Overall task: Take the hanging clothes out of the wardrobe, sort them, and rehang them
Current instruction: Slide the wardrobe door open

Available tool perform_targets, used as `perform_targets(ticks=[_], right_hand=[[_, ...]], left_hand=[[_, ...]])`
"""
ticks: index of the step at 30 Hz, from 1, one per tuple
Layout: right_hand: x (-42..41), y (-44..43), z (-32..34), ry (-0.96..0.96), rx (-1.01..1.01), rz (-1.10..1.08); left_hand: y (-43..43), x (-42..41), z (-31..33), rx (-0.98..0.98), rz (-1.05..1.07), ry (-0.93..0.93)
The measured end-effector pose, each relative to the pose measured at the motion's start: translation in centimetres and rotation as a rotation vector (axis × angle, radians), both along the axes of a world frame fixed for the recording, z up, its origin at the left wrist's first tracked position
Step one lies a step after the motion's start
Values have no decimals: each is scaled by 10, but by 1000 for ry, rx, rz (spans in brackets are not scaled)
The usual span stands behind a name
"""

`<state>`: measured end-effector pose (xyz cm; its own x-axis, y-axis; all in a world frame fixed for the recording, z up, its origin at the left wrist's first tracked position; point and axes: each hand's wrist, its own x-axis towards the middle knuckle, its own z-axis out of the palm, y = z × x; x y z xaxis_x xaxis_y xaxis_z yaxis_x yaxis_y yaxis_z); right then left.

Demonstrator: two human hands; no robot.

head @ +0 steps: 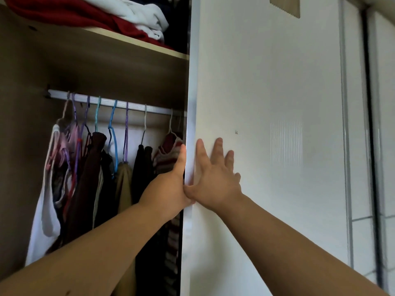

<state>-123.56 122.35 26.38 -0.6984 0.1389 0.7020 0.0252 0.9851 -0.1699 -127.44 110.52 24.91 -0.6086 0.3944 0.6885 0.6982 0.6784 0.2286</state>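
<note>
The sliding door is pressed by the right hand, fingers spread flat. The left hand is laid against its edge, where the fingertips are hidden, so whether anything is gripped cannot be told. The hanging clothes are crowded on the rail beside it.

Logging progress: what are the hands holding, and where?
No clothes. Right hand presses flat on the door face; left hand meets its edge, grip unclear.

A folded red garment lay on the upper shelf at 11 o'clock, with a crumpled white garment resting on top of it. A tan rectangular patch was noted at 12 o'clock. Glossy white panels, divided by a dark vertical strip, stood at 3 o'clock.
</note>
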Motion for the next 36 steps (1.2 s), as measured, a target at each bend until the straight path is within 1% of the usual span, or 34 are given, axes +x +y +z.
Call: perform_targets(ticks=[10, 21, 31, 36], right_hand=[[-5, 51, -5, 12, 21, -113], [-13, 88, -8, 26, 35, -165], [-12, 160, -9, 22, -44, -224], [-14, 178, -11, 36, -37, -224]], left_hand=[[59, -7, -9, -14, -93, -32], [105, -15, -10, -31, -77, -16], [187, -28, -17, -19, -198, 15], [208, -35, -19, 7, -194, 47]])
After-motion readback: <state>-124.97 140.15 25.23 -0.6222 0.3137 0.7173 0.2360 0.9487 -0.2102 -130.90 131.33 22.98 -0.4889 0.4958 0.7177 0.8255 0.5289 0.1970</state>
